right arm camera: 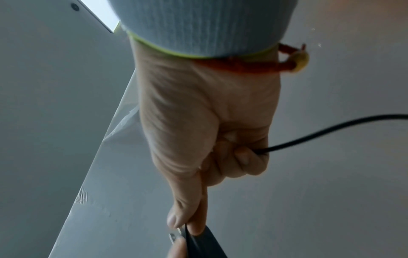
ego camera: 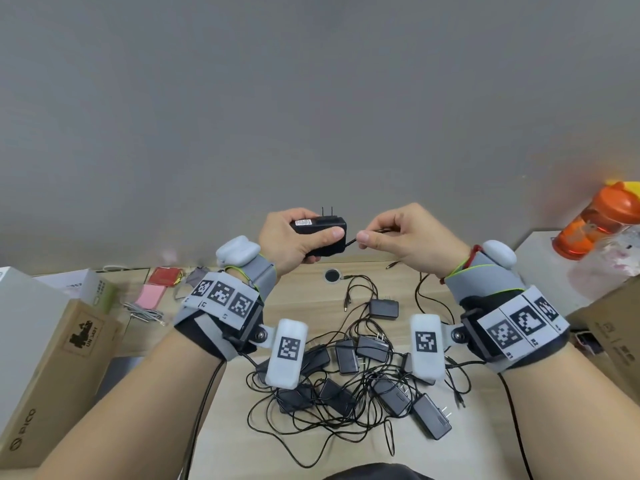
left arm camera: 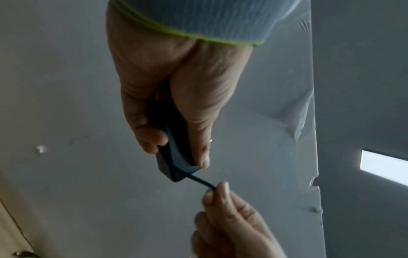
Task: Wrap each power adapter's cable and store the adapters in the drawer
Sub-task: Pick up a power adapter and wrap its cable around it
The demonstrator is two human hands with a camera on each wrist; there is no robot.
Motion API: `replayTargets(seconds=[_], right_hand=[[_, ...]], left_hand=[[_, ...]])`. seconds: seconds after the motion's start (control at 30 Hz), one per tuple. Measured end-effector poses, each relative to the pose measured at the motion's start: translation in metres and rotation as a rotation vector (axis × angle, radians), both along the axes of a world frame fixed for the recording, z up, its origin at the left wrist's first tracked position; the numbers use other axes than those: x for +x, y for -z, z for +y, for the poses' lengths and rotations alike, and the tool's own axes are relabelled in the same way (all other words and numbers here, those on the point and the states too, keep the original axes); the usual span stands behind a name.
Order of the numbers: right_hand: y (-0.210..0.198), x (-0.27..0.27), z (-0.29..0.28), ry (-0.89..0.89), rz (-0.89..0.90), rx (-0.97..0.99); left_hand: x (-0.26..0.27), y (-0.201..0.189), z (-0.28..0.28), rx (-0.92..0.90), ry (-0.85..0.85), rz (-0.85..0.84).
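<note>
My left hand (ego camera: 294, 237) grips a black power adapter (ego camera: 320, 227) above the desk, prongs up, thumb across its face. Its thin black cable (ego camera: 350, 242) leaves the adapter's right end. My right hand (ego camera: 391, 233) pinches that cable between thumb and forefinger just beside the adapter. In the left wrist view the adapter (left arm camera: 174, 153) sits between thumb and fingers, and the cable (left arm camera: 199, 180) runs to the other hand's fingertips (left arm camera: 217, 191). In the right wrist view the cable (right arm camera: 320, 133) trails off to the right. No drawer is in view.
A tangled pile of several black adapters and cables (ego camera: 360, 375) lies on the wooden desk (ego camera: 235, 403) below my hands. Cardboard boxes (ego camera: 59, 375) stand at left, another box (ego camera: 613, 330) and an orange bottle (ego camera: 592, 223) at right. A grey wall is behind.
</note>
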State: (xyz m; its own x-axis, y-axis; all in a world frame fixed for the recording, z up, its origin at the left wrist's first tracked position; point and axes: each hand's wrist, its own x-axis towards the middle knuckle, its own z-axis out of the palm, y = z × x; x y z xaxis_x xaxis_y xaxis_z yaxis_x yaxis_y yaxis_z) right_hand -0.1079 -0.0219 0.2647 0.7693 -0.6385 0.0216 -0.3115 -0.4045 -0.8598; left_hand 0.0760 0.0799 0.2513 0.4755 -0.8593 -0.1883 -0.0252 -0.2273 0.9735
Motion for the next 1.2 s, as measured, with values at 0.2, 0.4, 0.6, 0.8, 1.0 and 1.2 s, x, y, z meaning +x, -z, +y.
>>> replayTargets(seconds=[0.2, 0.4, 0.6, 0.8, 1.0, 1.2], right_hand=[[-0.013, 0.01, -0.009, 0.007, -0.028, -0.086], [-0.009, 0.017, -0.02, 0.026, -0.051, -0.071], [-0.003, 0.022, -0.022, -0.031, -0.101, -0.024], [0.015, 0.021, -0.024, -0.007, -0.122, 0.017], [0.038, 0.029, -0.017, -0.002, -0.06, 0.091], [0.028, 0.028, 0.005, -0.165, 0.087, 0.04]], left_hand=[[-0.007, 0.007, 0.002, 0.05, 0.118, -0.157], [-0.01, -0.001, 0.006, 0.062, 0.231, -0.18], [-0.008, -0.006, 0.007, 0.103, 0.316, -0.236], [-0.013, -0.016, 0.006, -0.017, 0.255, -0.12], [-0.012, -0.019, -0.003, -0.092, 0.135, -0.06], [-0.001, -0.014, -0.015, -0.104, -0.036, 0.02]])
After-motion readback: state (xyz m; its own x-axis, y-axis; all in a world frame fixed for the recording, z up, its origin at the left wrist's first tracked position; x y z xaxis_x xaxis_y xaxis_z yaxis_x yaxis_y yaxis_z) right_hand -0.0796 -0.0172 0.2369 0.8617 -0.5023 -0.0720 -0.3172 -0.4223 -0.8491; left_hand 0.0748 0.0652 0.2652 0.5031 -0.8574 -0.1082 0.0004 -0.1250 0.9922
